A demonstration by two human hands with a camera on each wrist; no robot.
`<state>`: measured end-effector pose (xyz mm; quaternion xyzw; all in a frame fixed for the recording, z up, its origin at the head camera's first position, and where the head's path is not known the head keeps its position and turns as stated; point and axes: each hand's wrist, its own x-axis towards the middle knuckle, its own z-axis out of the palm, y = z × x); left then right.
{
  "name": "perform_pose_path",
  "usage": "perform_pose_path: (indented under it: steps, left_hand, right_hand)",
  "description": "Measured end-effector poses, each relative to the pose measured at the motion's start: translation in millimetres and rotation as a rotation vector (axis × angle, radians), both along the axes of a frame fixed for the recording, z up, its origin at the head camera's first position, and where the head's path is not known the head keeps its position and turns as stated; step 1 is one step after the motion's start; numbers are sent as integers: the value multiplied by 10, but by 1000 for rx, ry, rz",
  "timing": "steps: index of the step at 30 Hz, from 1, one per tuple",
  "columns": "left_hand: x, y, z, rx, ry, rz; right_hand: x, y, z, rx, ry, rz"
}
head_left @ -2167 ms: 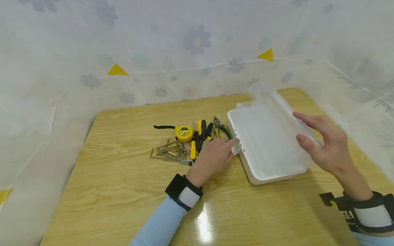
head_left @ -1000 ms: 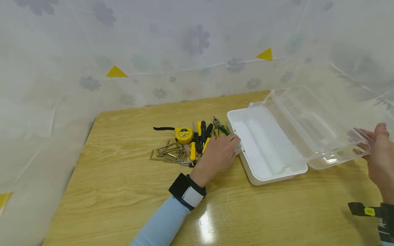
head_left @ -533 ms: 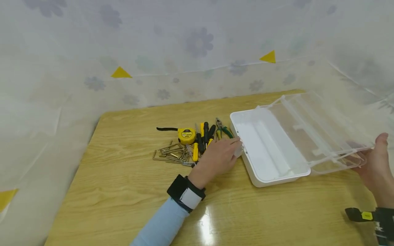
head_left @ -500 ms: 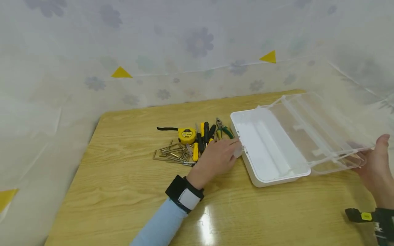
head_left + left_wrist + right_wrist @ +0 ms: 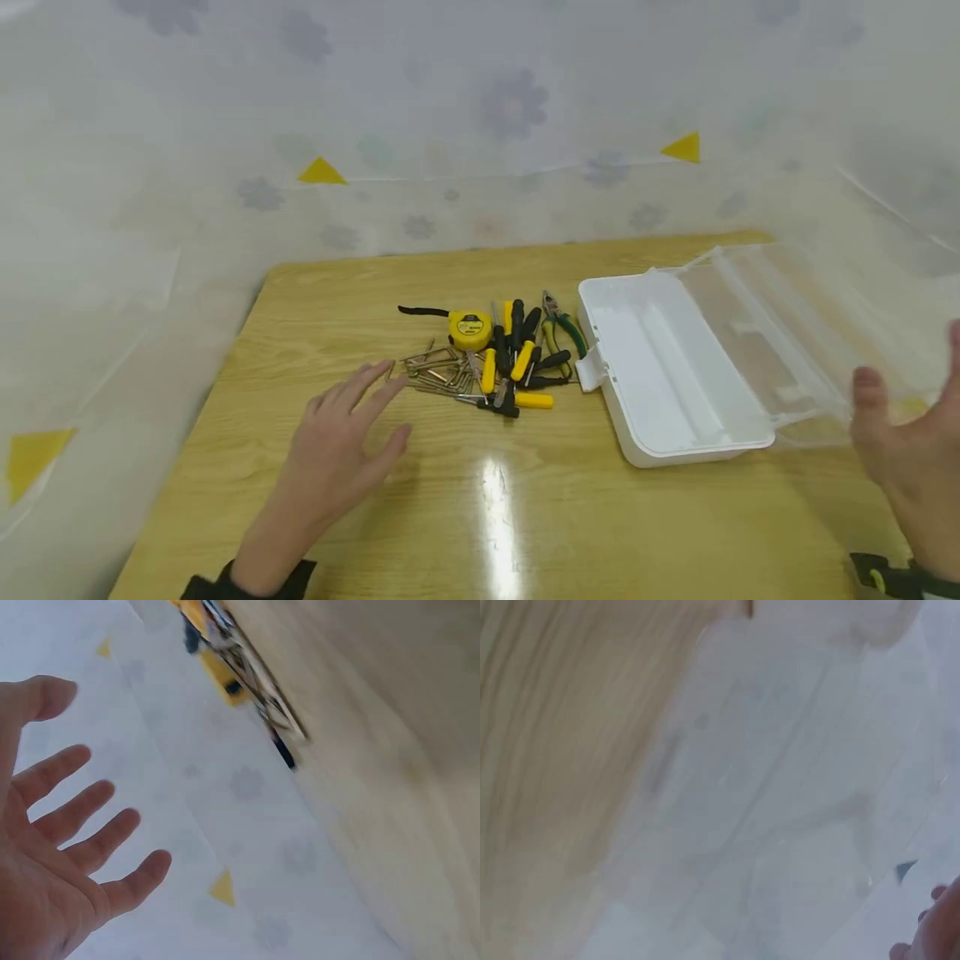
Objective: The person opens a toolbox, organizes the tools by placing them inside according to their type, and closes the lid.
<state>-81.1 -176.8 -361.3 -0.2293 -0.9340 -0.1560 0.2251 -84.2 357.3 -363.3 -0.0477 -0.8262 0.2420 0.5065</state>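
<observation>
My left hand [image 5: 330, 450] hovers over the table, spread and holding nothing, just left of a pile of hex keys [image 5: 442, 371]. In the left wrist view its fingers are parted. Beside the hex keys lie a yellow tape measure [image 5: 470, 331], several yellow and black screwdrivers [image 5: 522, 360] and green-handled pliers [image 5: 570, 329]. A white plastic box [image 5: 678, 367] stands to their right, its clear lid [image 5: 787, 333] folded back to the right. Near the lid's outer edge, my right hand [image 5: 915, 467] is apart from it with fingers extended; the right wrist view is blurred.
The box's white latch [image 5: 592, 370] sticks out on its left side, close to the screwdrivers. A wooden table [image 5: 420, 517] carries everything. White flower-patterned sheeting [image 5: 465, 125] with yellow triangles hangs behind the table and at its sides.
The lid has swung up from the box and over to the right. My right hand has let go of it. My left hand has left the latch and moved left, toward me.
</observation>
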Motion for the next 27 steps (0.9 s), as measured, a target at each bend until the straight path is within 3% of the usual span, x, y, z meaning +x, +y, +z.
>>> perform_pose_path:
  steps: [2, 4, 6, 9, 12, 17, 22, 27]
  left_hand:
    - [103, -166, -19, 25, 15, 44]
    - [201, -296, -41, 47, 18, 85]
    - [279, -387, -73, 63, 18, 121]
    - [354, -468, -129, 68, 14, 160]
    - [389, -497, -185, 61, -9, 179]
    - [360, -477, -256, 53, -36, 165]
    - [239, -437, -285, 37, -33, 141]
    - [146, -430, -305, 16, -29, 115]
  right_hand:
    - [8, -279, -3, 246, 123, 143]
    - [16, -527, -67, 446, 95, 261]
    - [25, -651, -183, 587, -44, 365]
    - [12, -750, -346, 703, -259, 418]
    - [-6, -765, -443, 735, -345, 403]
    - [-81, -688, -480, 738, -337, 391]
    - [-308, -555, -462, 740, -326, 401]
    - [-507, -443, -423, 716, -382, 421]
